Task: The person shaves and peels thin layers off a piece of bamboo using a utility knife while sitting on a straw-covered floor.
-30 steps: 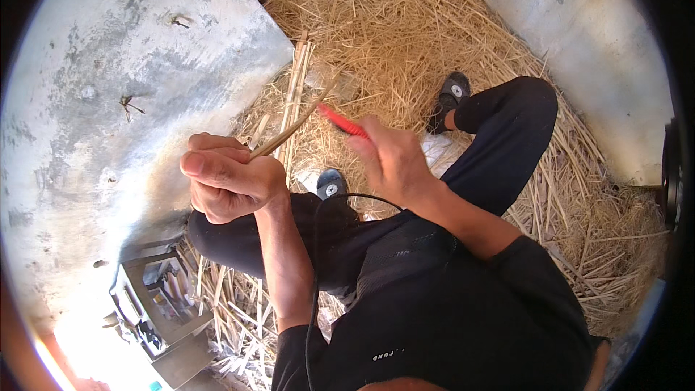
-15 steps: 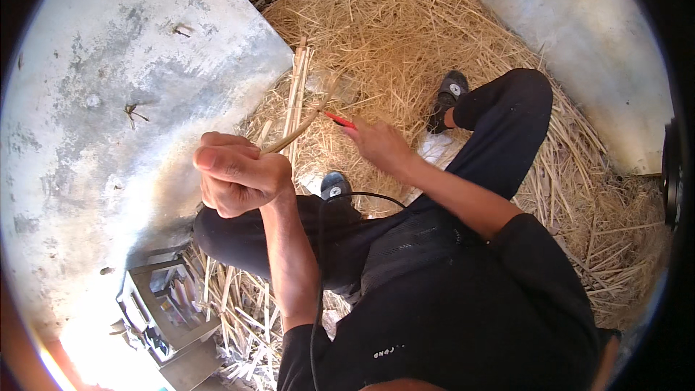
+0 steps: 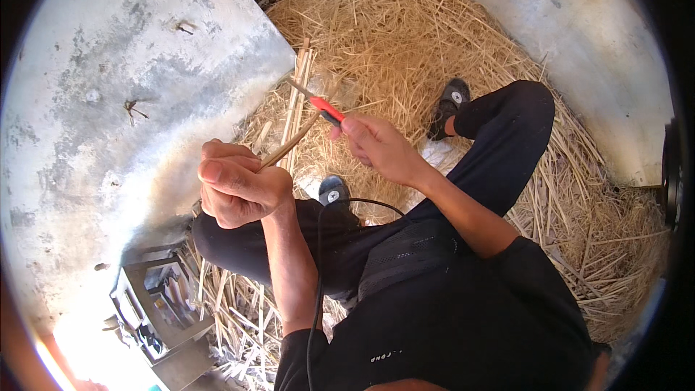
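Head view: the left hand (image 3: 245, 182) has its fingers clamped on a tan strip (image 3: 289, 146), which projects up and rightward above the floor. The right hand (image 3: 384, 150) has its fingers closed round a red-and-black knife (image 3: 327, 110), its blade beyond the strip's end. Progress: strip in hand, not laid down; shavings (image 3: 405, 36) heap the floor; long pale strips (image 3: 301, 72) lie there. Amount left cannot be determined.

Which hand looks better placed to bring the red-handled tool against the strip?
Probably the right hand: it grips the red-handled tool, close to the far end of the strip, while the left hand holds that strip.
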`<state>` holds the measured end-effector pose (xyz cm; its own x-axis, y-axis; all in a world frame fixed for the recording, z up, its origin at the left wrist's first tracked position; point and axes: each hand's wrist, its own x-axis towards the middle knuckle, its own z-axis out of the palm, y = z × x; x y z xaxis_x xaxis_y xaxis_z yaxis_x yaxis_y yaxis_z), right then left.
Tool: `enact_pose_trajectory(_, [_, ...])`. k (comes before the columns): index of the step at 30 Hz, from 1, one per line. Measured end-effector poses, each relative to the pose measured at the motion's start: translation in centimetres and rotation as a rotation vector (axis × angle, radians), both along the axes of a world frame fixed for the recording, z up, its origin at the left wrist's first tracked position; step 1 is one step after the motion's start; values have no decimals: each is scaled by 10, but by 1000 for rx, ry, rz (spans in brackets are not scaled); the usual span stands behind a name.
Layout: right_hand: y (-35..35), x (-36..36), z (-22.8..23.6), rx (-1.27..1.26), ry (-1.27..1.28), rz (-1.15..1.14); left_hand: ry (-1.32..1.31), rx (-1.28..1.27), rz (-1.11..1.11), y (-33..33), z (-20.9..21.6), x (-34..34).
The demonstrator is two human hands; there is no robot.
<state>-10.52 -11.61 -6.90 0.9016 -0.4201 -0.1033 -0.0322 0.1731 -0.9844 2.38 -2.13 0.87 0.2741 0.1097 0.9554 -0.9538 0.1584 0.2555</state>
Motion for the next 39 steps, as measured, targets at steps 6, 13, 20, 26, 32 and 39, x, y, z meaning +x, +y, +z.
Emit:
enact_pose_trajectory(6, [17,-3,20,-424,-224,-198,26,-15,16,-3,-1,-4])
enact_pose_trajectory(13, [20,12,-13,-717,269,-210,28,-8,21,-1,-2,0])
enact_pose_trajectory(20, [23,-1,-30,-492,115,-268,8,45,19,-7,4,-14])
enact_pose_trajectory(26, [5,-3,-31,1020,-40,319,10,35,-25,-7,-3,-3])
enact_pose_trajectory(32, [12,-16,35,-400,-209,-214,-89,81,68,2,9,-1])
enact_pose_trajectory(39, [21,-12,28,-664,-40,-228,-8,90,77,-6,13,-11])
